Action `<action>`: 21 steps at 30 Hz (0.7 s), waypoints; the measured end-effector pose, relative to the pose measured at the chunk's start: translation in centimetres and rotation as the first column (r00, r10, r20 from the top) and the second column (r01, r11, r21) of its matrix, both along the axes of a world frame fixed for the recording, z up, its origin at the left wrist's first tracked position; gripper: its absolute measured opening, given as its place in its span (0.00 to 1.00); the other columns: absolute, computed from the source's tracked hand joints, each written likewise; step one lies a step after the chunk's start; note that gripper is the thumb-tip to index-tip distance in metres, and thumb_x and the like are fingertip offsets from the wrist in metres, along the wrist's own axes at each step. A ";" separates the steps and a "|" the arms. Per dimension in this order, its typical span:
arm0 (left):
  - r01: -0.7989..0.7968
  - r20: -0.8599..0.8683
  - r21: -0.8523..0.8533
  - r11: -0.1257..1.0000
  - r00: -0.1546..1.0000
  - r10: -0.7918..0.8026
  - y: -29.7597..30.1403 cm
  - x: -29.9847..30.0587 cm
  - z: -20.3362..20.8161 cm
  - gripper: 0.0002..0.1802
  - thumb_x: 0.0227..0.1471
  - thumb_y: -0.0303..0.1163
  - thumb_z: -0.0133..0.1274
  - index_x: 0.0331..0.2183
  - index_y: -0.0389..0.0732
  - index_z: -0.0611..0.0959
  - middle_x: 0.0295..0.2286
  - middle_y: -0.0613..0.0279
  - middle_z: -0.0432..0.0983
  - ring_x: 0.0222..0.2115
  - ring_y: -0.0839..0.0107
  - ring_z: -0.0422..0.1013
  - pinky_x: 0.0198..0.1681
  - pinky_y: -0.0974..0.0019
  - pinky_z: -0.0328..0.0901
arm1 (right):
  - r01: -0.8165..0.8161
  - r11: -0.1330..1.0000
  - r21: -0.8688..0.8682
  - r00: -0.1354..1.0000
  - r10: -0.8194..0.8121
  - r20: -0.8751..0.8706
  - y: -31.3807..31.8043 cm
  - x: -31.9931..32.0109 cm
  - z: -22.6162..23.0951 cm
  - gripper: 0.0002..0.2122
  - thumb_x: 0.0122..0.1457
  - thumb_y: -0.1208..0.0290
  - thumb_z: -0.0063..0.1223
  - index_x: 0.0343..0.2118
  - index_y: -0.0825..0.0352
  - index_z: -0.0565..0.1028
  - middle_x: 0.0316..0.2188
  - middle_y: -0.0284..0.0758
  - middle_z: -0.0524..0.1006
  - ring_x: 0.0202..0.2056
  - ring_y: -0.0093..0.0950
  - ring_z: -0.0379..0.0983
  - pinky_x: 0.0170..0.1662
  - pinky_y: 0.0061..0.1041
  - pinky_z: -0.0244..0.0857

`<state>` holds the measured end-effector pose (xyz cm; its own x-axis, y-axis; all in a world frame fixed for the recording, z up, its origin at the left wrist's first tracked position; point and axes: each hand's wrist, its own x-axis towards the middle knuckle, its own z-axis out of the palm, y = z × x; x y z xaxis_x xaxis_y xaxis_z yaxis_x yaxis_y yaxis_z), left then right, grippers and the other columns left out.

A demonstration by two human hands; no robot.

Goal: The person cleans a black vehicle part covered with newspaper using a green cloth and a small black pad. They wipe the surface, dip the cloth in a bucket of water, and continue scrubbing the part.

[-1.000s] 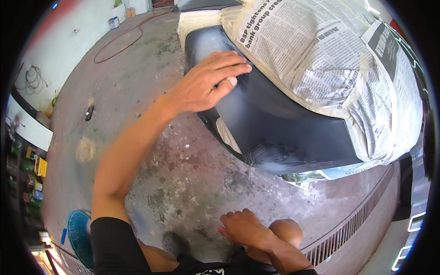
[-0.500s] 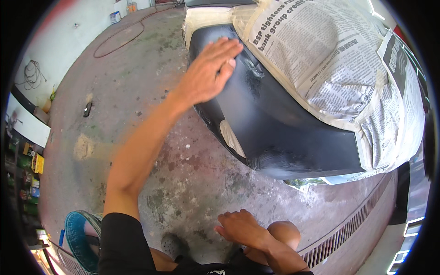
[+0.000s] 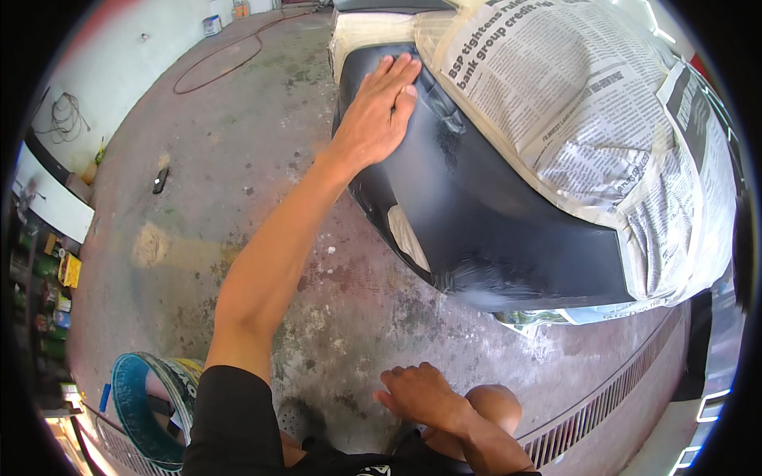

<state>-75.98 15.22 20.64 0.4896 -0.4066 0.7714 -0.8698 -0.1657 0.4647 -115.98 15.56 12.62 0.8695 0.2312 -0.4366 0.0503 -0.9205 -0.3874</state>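
My left hand [image 3: 375, 115] lies flat on the upper left part of a black car bumper [image 3: 508, 230], fingers stretched out toward its far edge and thumb apart. Under and around the palm the black surface has a hazy grey patch, and a rough dark patch shows to the right of the fingers. Tan masking tape [image 3: 548, 186] borders the bumper, and newspaper sheets [image 3: 571, 95] cover the parts beyond it. Down by my bent knee [image 3: 494, 406], my right hand [image 3: 421, 394] hangs with its fingers loosely curled; nothing shows in it.
A paint-stained bucket [image 3: 151, 408] stands at lower left beside my left arm. A slotted floor drain [image 3: 603, 404] runs along the lower right. A red hose [image 3: 226, 71] lies on the far floor, and a small black object [image 3: 160, 181] lies at left. Shelved items [image 3: 69, 271] line the left edge.
My left hand has slid a little farther up the bumper, toward its far edge, and its fingers lie flatter. My right hand has stayed by the knee. The whole view has shifted slightly.
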 end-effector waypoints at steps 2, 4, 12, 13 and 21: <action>-0.041 0.090 0.053 0.998 0.995 0.036 0.3 2.3 1.7 0.31 0.78 0.46 0.36 0.71 0.44 0.74 0.74 0.54 0.63 0.77 0.51 0.52 0.79 0.41 0.46 | 0.004 1.000 -0.023 0.999 -0.003 0.050 -0.3 -0.5 0.3 0.18 0.72 0.52 0.56 0.39 0.66 0.82 0.36 0.43 0.86 0.40 0.46 0.85 0.47 0.47 0.75; -0.103 0.122 0.104 0.989 0.988 0.090 0.9 3.7 2.8 0.31 0.78 0.47 0.35 0.72 0.46 0.73 0.75 0.57 0.60 0.77 0.52 0.52 0.79 0.41 0.45 | -0.005 1.000 -0.001 0.999 0.005 0.038 0.1 -0.4 0.5 0.18 0.72 0.52 0.56 0.39 0.66 0.82 0.36 0.43 0.86 0.40 0.46 0.85 0.47 0.47 0.75; -0.154 0.055 0.111 0.982 0.987 0.149 0.6 2.9 2.1 0.34 0.79 0.51 0.30 0.75 0.49 0.69 0.76 0.58 0.57 0.78 0.55 0.48 0.80 0.44 0.41 | -0.017 1.000 -0.001 0.998 0.017 0.052 0.4 -0.7 0.7 0.18 0.72 0.53 0.56 0.39 0.66 0.82 0.35 0.42 0.86 0.39 0.46 0.85 0.47 0.46 0.75; -0.132 0.044 0.126 0.983 0.991 0.127 0.1 2.0 2.2 0.33 0.79 0.50 0.30 0.75 0.49 0.69 0.76 0.58 0.57 0.78 0.55 0.48 0.80 0.44 0.41 | -0.002 1.000 -0.001 0.999 0.002 0.054 0.1 -1.0 0.6 0.18 0.72 0.52 0.56 0.39 0.66 0.82 0.35 0.43 0.86 0.39 0.46 0.85 0.47 0.46 0.75; -0.207 -0.053 0.096 0.974 0.976 0.213 0.9 3.6 0.8 0.33 0.78 0.48 0.31 0.75 0.50 0.68 0.76 0.58 0.57 0.78 0.57 0.49 0.80 0.44 0.42 | 0.020 0.999 0.036 0.999 -0.021 0.028 -0.2 -1.3 1.2 0.19 0.73 0.51 0.55 0.40 0.66 0.82 0.36 0.43 0.86 0.40 0.47 0.85 0.46 0.48 0.75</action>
<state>-72.41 16.12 21.47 0.6175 -0.3558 0.7015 -0.7808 -0.3850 0.4921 -117.24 15.32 13.78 0.8858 0.2283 -0.4039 0.0431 -0.9073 -0.4184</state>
